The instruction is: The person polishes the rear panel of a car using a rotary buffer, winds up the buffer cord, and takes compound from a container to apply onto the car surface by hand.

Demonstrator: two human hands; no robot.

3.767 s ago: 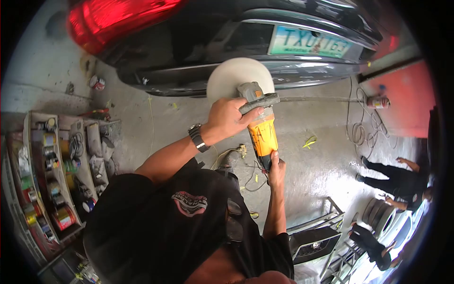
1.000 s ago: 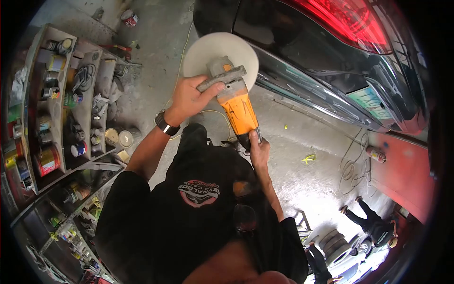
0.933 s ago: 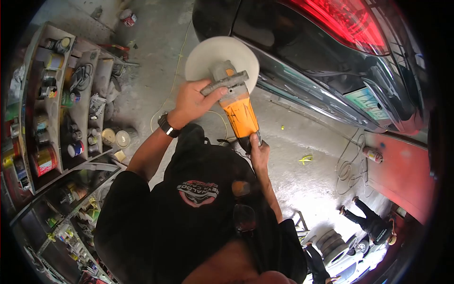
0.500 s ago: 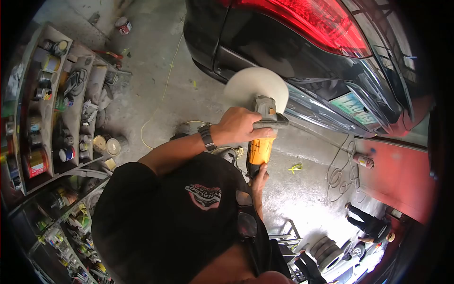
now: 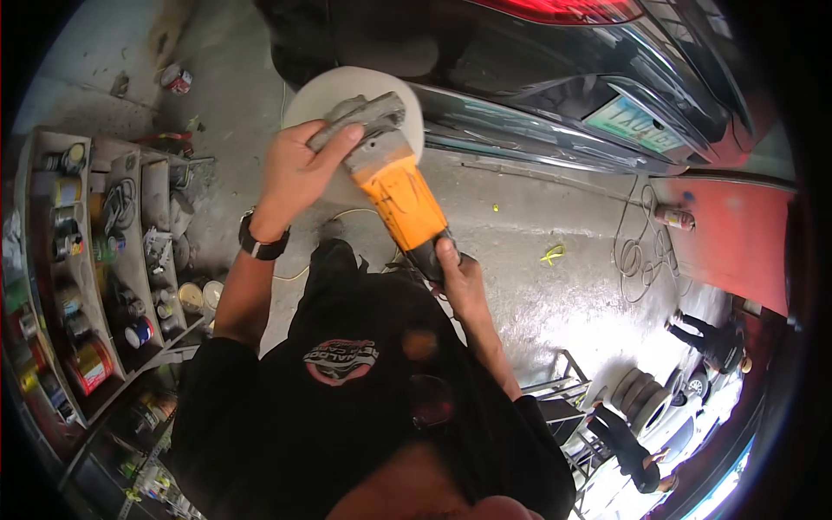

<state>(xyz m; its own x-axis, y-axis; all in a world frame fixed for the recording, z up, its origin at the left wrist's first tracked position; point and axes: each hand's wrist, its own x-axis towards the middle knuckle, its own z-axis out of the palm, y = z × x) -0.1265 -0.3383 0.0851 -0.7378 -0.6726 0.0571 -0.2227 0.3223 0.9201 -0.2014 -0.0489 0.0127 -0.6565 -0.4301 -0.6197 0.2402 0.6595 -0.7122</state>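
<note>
My left hand, a dark watch at its wrist, grips the grey front handle of an orange polisher. The dark rear end of the polisher is in my right hand. At the polisher's front is a wide round whitish pad, held beside the rear bumper of a dark car. Whether the pad touches the bumper I cannot tell. A green and white licence plate is on the car, to the right of the pad.
Shelves with several cans stand at the left. A red and white can is on the floor. Coiled hose lies near a red panel. Two other people are at the lower right, near stacked tires and a metal frame.
Both hands and the polisher have moved left and up in the view, and the polisher now tilts more. The view has turned, with the car's tail light higher up.
</note>
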